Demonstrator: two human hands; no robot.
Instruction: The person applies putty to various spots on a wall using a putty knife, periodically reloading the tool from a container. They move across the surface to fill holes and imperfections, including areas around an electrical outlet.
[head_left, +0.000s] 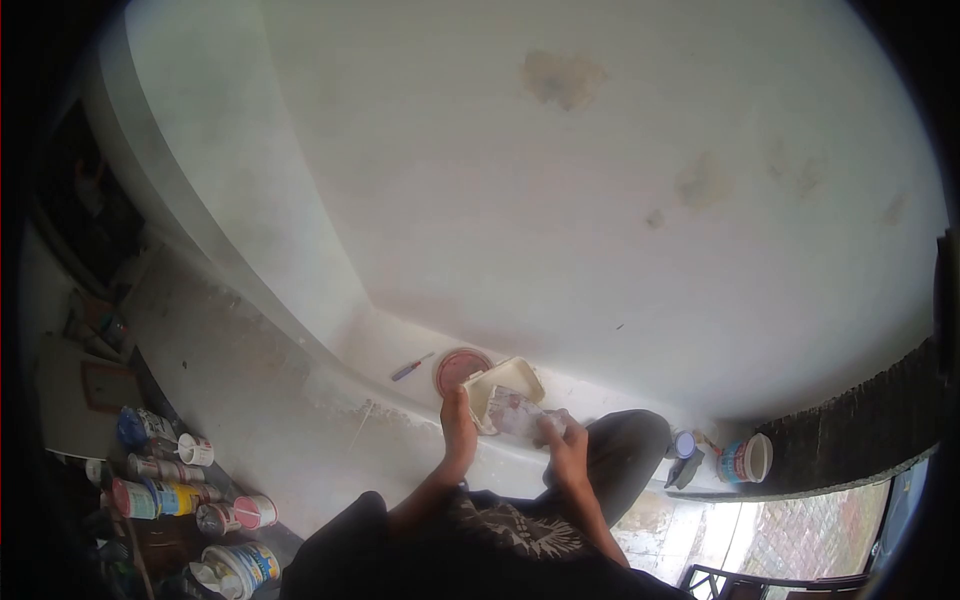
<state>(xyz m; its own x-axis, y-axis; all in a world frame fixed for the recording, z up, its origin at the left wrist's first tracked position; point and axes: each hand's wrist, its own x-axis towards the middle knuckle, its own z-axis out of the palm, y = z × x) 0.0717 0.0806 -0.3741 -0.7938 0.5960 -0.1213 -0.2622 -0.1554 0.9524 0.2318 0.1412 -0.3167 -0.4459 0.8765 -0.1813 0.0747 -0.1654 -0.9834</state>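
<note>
My left hand (458,428) is closed on the near left side of a shallow cream-coloured plastic tray (522,374), which is tilted above the ledge. In my right hand (566,448) is a broad, flat putty knife (513,410), its blade smeared whitish and reaching over the tray. The fingers of that hand are wrapped round its near end, so the handle is hidden. Just left of the tray, a round reddish lid (461,370) lies on the ledge. Further left is a screwdriver (411,367) with a blue and red handle.
A pale wall (480,200) with brownish patches (563,79) rises ahead. Paint cans and tubs (174,497) crowd the lower left. To the right stand a white bucket (745,459) and a small jar (683,444), beyond my bent knee (630,450).
</note>
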